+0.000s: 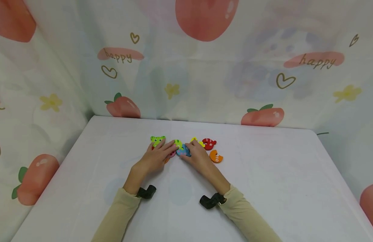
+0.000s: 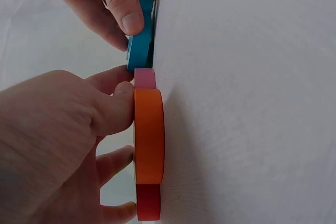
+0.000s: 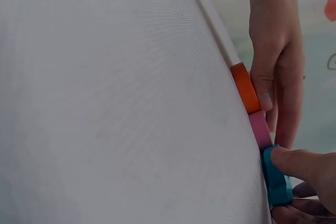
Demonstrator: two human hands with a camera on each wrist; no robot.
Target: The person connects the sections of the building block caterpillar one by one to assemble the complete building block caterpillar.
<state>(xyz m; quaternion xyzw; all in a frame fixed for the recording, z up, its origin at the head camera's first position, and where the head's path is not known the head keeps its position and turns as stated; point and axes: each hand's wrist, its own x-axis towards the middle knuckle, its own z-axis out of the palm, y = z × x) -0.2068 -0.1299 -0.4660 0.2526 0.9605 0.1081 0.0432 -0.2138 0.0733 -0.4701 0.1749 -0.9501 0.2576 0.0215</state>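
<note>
A row of colourful puzzle pieces lies on the white table. My right hand (image 1: 200,158) pinches a blue puzzle piece (image 1: 182,151), thumb on its near side. In the left wrist view that piece (image 2: 140,45) butts against a pink piece (image 2: 145,78). My left hand (image 1: 152,159) rests over the row's left part with its fingers spread. Its thumb touches the row where the pink piece meets an orange piece (image 2: 149,136), beside a red one (image 2: 148,202). A green animal-head piece (image 1: 157,139) shows past the left fingers; a green piece (image 1: 177,144) adjoins the blue one.
Just right of my right hand lie a yellow piece (image 1: 201,144), a red piece (image 1: 208,144) and a loose orange piece marked 10 (image 1: 216,157). Behind the white table (image 1: 265,188) hangs a printed curtain (image 1: 204,77). Both wrists carry black camera mounts (image 1: 211,201).
</note>
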